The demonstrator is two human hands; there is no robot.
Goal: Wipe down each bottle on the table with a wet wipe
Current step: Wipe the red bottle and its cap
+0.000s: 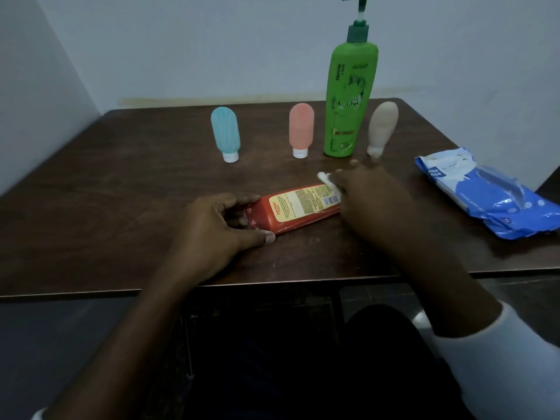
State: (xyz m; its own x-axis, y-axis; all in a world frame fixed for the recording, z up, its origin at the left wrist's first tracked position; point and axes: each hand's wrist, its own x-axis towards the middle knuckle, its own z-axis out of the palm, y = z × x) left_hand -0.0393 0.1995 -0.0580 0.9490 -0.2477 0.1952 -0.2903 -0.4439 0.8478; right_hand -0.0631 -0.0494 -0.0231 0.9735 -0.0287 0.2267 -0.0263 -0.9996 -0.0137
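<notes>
red bottle [298, 207] lies flat on its side on the brown table [121, 192], close to the near edge. its long side runs from left to right, with the right end a bit farther away. the left hand [218, 225] is at the left end, with its fingers and thumb curled round that end to keep it from rolling. the right hand [369, 192] is on the right end, on top of a white wet wipe [325, 180] that pokes out from under it and touches the bottle. that hand is blurry, so i cannot tell how much its fingers bend. i think the wipe has to slide along the long side toward the left hand, and nothing lies in that path. four more bottles stand in a row behind: a blue bottle [225, 133], a pink bottle [300, 128], a tall green pump bottle [348, 98] and a beige bottle [382, 125]. the beige one is just behind the right hand and could get knocked. a blue wipe pack [491, 195] lies far to the right
</notes>
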